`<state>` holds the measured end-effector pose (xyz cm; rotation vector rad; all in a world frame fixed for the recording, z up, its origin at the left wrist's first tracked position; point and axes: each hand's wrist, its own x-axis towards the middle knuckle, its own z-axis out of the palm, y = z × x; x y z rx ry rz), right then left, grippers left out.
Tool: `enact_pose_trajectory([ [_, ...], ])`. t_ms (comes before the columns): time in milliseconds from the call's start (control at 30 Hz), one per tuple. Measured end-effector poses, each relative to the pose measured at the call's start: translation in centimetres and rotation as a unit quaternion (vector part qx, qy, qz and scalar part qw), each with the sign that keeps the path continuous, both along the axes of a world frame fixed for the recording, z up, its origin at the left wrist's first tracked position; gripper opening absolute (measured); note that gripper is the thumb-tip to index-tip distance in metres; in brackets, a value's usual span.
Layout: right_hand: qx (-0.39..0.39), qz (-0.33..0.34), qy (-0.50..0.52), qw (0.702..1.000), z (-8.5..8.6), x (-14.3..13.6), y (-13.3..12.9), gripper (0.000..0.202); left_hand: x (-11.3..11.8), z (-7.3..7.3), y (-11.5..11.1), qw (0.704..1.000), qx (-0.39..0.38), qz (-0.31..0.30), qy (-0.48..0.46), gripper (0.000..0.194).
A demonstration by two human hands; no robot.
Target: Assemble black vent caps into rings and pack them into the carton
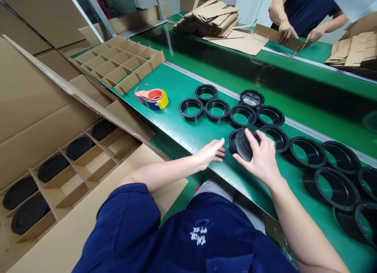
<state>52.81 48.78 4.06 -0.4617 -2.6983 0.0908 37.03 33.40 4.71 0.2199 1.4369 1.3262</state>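
Observation:
My right hand [260, 157] grips a black round plastic part [243, 144], tilted on its edge just above the green table [176, 84]. Beside it, my left hand [210, 152] rests flat on the table's near edge, fingers together and holding nothing. Several black ring-shaped parts [216, 109] lie in a cluster beyond my hands, and more rings [335, 186] trail off to the right. A cardboard box with dividers [73, 174] stands at my lower left; black parts [53, 167] fill some of its cells.
A tape dispenser [153, 98] lies on the table near an empty cardboard divider grid [120, 65]. Across the belt, another person's hands [297, 32] fold cardboard beside stacks of flat cartons [212, 15].

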Motion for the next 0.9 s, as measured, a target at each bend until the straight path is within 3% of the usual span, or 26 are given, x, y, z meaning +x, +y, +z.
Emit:
enact_pose_trajectory([
  [100, 0.038, -0.030, -0.021, 0.999, 0.0, -0.6, 1.4, 0.094, -0.7, -0.6, 1.5, 1.000, -0.004, 0.019, 0.021, 0.039],
  [200, 0.063, 0.002, -0.077, 0.995, -0.4, -1.1, 0.9, 0.094, -0.8, -0.5, 1.6, 1.000, 0.006, 0.020, 0.001, 0.035],
  [433, 0.021, 0.055, -0.128, 0.990, -0.6, -0.2, -3.9, 0.078, -0.3, 0.5, -3.6, 0.999, 0.023, 0.003, -0.045, 0.036],
  [567, 0.023, 0.093, -0.144, 0.985, -0.6, -0.8, -4.1, 0.076, -0.6, 0.1, -5.3, 0.999, 0.000, 0.009, -0.036, 0.039],
  [733, 0.038, 0.115, -0.156, 0.980, -1.5, -1.5, -3.4, 0.079, -0.7, -0.6, -5.6, 1.000, 0.001, 0.016, -0.017, 0.040],
  [800, 0.031, 0.126, -0.159, 0.979, -0.2, -1.4, -3.2, 0.078, -0.6, -0.8, -5.7, 1.000, 0.000, 0.020, -0.012, 0.041],
  [900, 0.017, 0.135, -0.087, 0.987, 4.4, -1.3, -3.2, 0.076, -0.6, -1.2, -5.9, 0.999, -0.009, 0.048, -0.005, 0.037],
])
